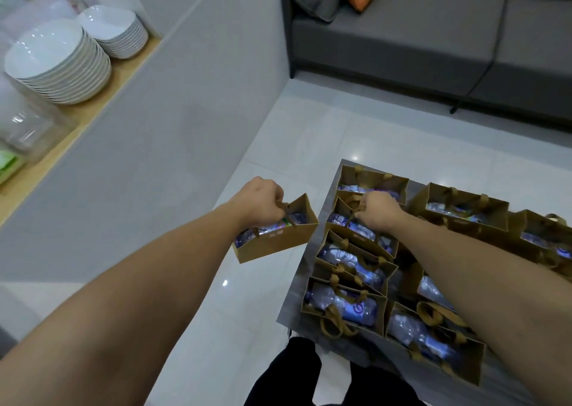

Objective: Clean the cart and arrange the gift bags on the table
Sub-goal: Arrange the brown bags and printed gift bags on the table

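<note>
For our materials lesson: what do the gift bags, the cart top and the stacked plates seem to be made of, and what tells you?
Gift bags: matte brown paper, likely kraft, with crisp folded edges.
Cart top: probably steel, a grey surface with a dull sheen.
Stacked plates: glossy white, apparently ceramic, with bright highlights.

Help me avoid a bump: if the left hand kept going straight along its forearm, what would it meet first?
Probably nothing close: past the left hand and its gift bag lies white floor, then the grey sofa. Depth is uncertain.

Gift bags (353, 300) on cart (309, 269), sofa (402, 34) behind
</note>
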A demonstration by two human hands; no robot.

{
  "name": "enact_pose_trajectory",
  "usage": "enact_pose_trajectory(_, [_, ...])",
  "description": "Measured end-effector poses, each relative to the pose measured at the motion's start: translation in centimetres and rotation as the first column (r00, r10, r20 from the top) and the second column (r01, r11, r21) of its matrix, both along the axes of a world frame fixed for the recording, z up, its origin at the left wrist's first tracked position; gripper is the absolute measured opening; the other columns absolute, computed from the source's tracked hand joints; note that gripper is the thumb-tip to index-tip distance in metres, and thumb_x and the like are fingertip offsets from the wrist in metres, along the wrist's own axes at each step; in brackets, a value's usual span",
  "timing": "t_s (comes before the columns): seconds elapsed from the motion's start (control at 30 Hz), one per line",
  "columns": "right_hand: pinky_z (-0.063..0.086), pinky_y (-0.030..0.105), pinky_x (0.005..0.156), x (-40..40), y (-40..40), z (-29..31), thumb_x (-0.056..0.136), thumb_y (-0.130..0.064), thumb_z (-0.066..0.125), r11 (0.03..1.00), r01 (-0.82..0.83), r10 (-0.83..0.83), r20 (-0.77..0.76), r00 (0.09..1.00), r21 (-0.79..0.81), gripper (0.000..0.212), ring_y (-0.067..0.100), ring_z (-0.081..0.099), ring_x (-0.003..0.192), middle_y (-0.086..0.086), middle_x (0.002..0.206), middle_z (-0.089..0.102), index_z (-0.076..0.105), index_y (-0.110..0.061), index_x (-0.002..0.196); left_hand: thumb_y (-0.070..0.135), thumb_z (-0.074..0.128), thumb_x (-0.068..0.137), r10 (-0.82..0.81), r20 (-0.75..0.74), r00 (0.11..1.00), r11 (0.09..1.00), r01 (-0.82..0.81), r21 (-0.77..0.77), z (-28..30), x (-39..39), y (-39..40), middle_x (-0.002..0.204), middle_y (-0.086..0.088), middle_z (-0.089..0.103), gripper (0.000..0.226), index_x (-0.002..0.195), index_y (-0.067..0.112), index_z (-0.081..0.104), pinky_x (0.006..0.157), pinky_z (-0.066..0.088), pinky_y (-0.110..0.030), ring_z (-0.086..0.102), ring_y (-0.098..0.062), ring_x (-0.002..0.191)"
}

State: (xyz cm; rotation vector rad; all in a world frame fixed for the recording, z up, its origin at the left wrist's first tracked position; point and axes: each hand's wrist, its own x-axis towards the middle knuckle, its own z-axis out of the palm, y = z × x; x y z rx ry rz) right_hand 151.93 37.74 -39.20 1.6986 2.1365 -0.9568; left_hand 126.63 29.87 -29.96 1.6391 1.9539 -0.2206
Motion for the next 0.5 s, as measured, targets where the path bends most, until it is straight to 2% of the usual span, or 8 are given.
enact_pose_trajectory(0.1, [0.046,0.03,0.06,0.1,-0.4,0.5,0.098,-0.01,0.048,1.0,0.026,-0.026,-0.024,0.999,-0.007,0.024,0.025,0.061,0.078,0.008,0.078,0.061,0.067,-0.001,0.087,0.022,0.065,0.082,-0.033,-0.005,0.999,0.999,0.033,0.011,0.4,1.0,0.1,0.073,-0.005,0.057,0.018,0.065,0.016,0.06,0.054,0.045,-0.031,0.057,-0.021,0.072])
enact_pose_trajectory(0.13, [0.047,0.031,0.06,0.0,-0.4,0.9,0.096,-0.009,0.049,0.999,0.037,-0.037,-0.04,0.998,0.003,0.023,0.027,0.061,0.078,0.009,0.076,0.06,0.067,0.0,0.085,0.021,0.065,0.082,-0.047,0.002,0.999,0.999,0.047,0.017,0.7,1.4,0.2,0.072,-0.005,0.056,0.02,0.064,0.017,0.058,0.052,0.042,-0.029,0.056,-0.021,0.071])
enact_pose_trajectory(0.23, [0.056,0.038,0.077,0.2,-0.2,2.7,0.09,-0.012,0.063,0.991,0.131,-0.126,-0.131,0.983,0.03,0.011,0.022,0.065,0.085,0.009,0.093,0.069,0.071,-0.006,0.094,0.017,0.065,0.081,-0.082,0.032,0.996,0.996,0.08,0.042,2.1,2.9,0.6,0.07,-0.004,0.051,0.024,0.059,0.018,0.054,0.049,0.034,-0.025,0.051,-0.02,0.066])
enact_pose_trajectory(0.37, [0.055,0.04,0.094,1.1,-0.2,5.7,0.092,-0.022,0.068,0.986,0.147,-0.13,-0.189,0.973,0.079,0.026,0.022,0.062,0.107,0.005,0.117,0.067,0.07,-0.013,0.117,0.014,0.064,0.079,-0.139,0.045,0.989,0.985,0.134,0.106,5.1,4.6,1.4,0.067,-0.006,0.052,0.02,0.06,0.014,0.057,0.05,0.035,-0.026,0.049,-0.022,0.066])
enact_pose_trajectory(0.5, [0.054,0.036,0.093,2.9,-1.4,8.8,0.093,-0.026,0.069,0.966,0.223,-0.191,-0.222,0.956,0.131,0.031,0.02,0.061,0.107,0.004,0.12,0.066,0.067,-0.016,0.123,0.013,0.065,0.08,-0.242,0.075,0.967,0.948,0.219,0.23,9.0,7.2,2.5,0.066,-0.005,0.052,0.024,0.059,0.018,0.055,0.051,0.035,-0.026,0.051,-0.018,0.067])
